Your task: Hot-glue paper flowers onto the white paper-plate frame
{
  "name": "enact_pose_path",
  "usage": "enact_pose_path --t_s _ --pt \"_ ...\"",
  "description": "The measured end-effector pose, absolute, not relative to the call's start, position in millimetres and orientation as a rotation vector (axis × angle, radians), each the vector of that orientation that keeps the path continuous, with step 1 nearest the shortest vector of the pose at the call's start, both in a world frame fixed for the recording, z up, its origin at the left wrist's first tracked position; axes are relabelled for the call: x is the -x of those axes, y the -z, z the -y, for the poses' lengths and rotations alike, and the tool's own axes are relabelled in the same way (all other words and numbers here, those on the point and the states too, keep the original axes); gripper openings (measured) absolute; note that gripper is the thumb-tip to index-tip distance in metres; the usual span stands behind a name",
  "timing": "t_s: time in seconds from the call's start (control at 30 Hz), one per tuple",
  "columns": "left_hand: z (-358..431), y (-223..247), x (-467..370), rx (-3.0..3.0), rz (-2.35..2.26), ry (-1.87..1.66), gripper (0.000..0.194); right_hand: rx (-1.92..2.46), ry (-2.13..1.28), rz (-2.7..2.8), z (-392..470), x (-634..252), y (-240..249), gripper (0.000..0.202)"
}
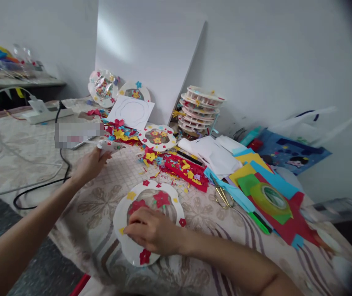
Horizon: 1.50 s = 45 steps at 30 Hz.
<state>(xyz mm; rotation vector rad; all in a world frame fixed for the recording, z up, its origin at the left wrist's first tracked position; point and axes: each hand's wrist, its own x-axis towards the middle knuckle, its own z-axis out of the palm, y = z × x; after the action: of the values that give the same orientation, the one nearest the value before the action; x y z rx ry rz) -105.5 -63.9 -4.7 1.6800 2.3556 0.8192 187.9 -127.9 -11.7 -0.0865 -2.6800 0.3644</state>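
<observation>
My left hand (89,164) is closed round a small white glue gun (107,147), its tip pointing right above the cloth. In front of me lies a white flower-shaped paper frame (171,197) with a see-through middle, decorated with red paper flowers (161,198) and small yellow squares (131,195). My right hand (157,230) is over this frame, its fingers curled and drawn together near the left rim beside a yellow piece. What those fingers pinch, if anything, is hidden.
Paper scraps and flowers (184,168) spread behind the frame. Gold-handled scissors (223,197), a tape roll (273,196) and coloured paper (299,222) lie right. Stacked paper rings (199,111) and a finished frame (157,137) stand behind. A black cable (24,205) and power strip (48,116) lie left.
</observation>
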Motion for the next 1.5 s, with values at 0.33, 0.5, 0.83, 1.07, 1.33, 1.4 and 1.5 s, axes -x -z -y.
enact_pose_path --t_s 0.33,0.5,0.83,1.07,1.33,1.4,1.5 --pt "51.8 19.7 104.5 -1.679 -2.560 -0.848 0.049 0.165 -0.255 2.613 113.1 -188.1 17.3 0.033" --pt "50.2 23.5 109.7 -1.643 -2.610 -0.813 0.051 0.076 -0.285 2.628 108.7 -190.0 23.3 0.031" --pt "54.9 21.1 107.1 -1.654 -2.629 -0.734 0.051 0.229 -0.230 2.583 101.6 -189.9 17.2 0.041" --pt "54.7 17.6 104.2 -1.616 -2.610 -0.691 0.056 0.286 -0.204 2.630 85.4 -196.1 11.9 0.032" --pt "55.0 17.7 106.4 -1.638 -2.605 -0.696 0.060 0.664 -0.175 2.412 33.7 -227.9 -5.5 0.037" --pt "54.6 17.2 106.7 -1.628 -2.611 -0.699 0.060 0.788 -0.132 2.379 21.2 -235.9 -8.0 0.045" --pt "54.7 15.6 105.1 -1.606 -2.603 -0.709 0.059 0.907 -0.138 2.431 7.2 -245.7 -11.7 0.053"
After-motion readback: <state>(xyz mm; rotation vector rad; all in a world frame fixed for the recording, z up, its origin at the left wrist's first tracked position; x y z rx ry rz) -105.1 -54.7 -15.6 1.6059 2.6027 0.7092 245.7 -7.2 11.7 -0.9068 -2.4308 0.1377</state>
